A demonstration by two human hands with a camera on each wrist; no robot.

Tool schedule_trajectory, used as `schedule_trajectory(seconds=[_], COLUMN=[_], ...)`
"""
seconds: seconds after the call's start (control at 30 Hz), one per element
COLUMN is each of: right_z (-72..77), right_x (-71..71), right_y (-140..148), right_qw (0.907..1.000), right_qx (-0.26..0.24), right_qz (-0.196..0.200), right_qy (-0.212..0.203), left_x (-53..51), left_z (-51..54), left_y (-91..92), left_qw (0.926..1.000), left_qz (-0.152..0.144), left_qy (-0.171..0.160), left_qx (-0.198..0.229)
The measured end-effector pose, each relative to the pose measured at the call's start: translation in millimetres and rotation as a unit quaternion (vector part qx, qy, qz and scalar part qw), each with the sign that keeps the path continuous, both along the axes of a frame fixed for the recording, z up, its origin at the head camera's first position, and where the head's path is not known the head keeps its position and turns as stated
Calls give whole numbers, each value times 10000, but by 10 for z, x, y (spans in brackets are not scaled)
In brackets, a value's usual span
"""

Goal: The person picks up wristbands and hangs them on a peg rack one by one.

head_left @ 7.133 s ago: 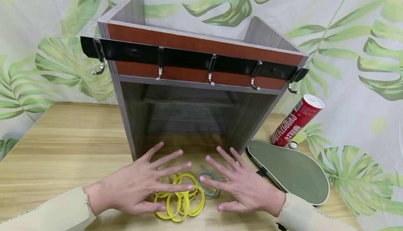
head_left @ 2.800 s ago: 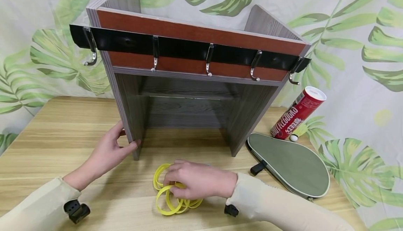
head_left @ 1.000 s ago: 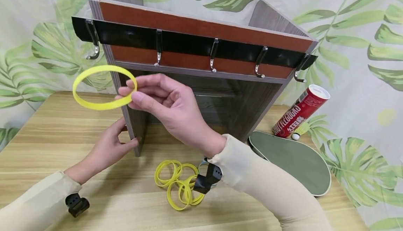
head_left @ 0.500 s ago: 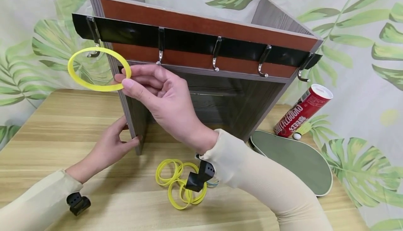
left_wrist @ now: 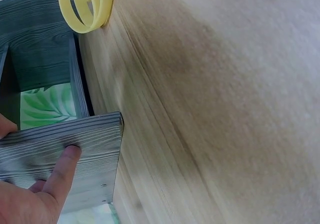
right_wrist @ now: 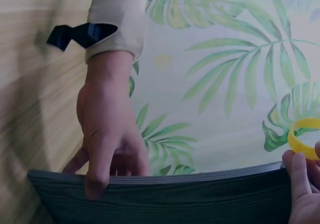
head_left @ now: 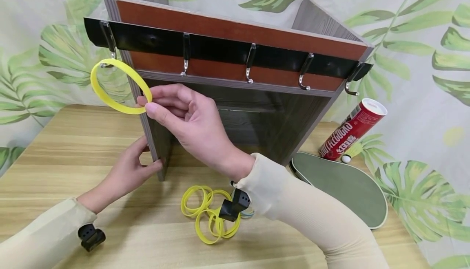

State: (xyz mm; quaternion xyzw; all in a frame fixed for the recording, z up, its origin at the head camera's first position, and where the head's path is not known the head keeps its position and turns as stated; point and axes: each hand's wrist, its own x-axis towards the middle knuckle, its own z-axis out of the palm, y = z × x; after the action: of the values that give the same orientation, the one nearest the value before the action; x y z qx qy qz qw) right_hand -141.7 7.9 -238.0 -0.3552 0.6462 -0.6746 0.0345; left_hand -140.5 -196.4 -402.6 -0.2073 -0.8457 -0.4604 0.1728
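Note:
My right hand (head_left: pixel 194 118) pinches a thin yellow ring (head_left: pixel 114 104) between thumb and fingers. In the head view the ring's upper edge overlaps the tip of the leftmost hook (head_left: pixel 110 38) on a black hook rack (head_left: pixel 158 40); whether they touch I cannot tell. Low on the left, my left hand (head_left: pixel 126 175) grips the side panel (head_left: pixel 156 155) of the grey wooden shelf. Its thumb lies on one face and its fingers on the other, as the left wrist view shows at the panel (left_wrist: pixel 95 159). Several yellow rings (head_left: pixel 209 228) lie on the table below.
A blue ring (head_left: pixel 248 214) beside the pile is mostly hidden by the right wrist camera (head_left: pixel 235 206). Right of the shelf are a green paddle case (head_left: pixel 341 191), a red canister (head_left: pixel 350 130) and a shuttlecock (head_left: pixel 350 153). Leaf-patterned cloth (head_left: pixel 411 77) hangs behind.
My left hand has gone from above the rings to the side panel. My right hand has taken one ring from the pile, raised it to the leftmost hook and just tilted it more upright.

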Motion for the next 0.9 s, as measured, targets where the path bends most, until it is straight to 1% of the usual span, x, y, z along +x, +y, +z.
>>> schedule_trajectory(seconds=[0.1,0.17,0.23,0.33,0.5,0.6,0.67,0.73,0.83,0.9], right_z=[-23,-42,-67,-120,-268,-382,-462,-550,-714,-828], right_x=[-13,-29,-55,-111,-226,-305,-350,-389,-432,-447], right_y=[17,31,56,103,200,281,338,393,468,515], right_qw=[9999,9998,9998,9998,9990,9970,9932,9866,9744,9654], right_qx=[13,47,90,196,368,718,1117,1585,2180,2504], right_qz=[77,135,152,93,53,-43,-111,-154,-84,-2], right_qy=[78,112,83,-13,-255,-276,-317,-366,-538,-735], left_x=[9,14,18,19,22,25,28,28,25,20], left_z=[9,14,19,30,39,41,42,43,43,43], left_y=[5,-3,-8,-8,3,6,8,11,13,13], left_qw=[10000,9998,9996,9993,9994,9994,9994,9994,9992,9990], left_qz=[65,98,130,158,188,195,205,237,283,320], left_qy=[-67,-171,-268,-321,-260,-233,-223,-215,-213,-206], left_qx=[-12,-9,-21,-55,-124,-136,-144,-162,-195,-237])
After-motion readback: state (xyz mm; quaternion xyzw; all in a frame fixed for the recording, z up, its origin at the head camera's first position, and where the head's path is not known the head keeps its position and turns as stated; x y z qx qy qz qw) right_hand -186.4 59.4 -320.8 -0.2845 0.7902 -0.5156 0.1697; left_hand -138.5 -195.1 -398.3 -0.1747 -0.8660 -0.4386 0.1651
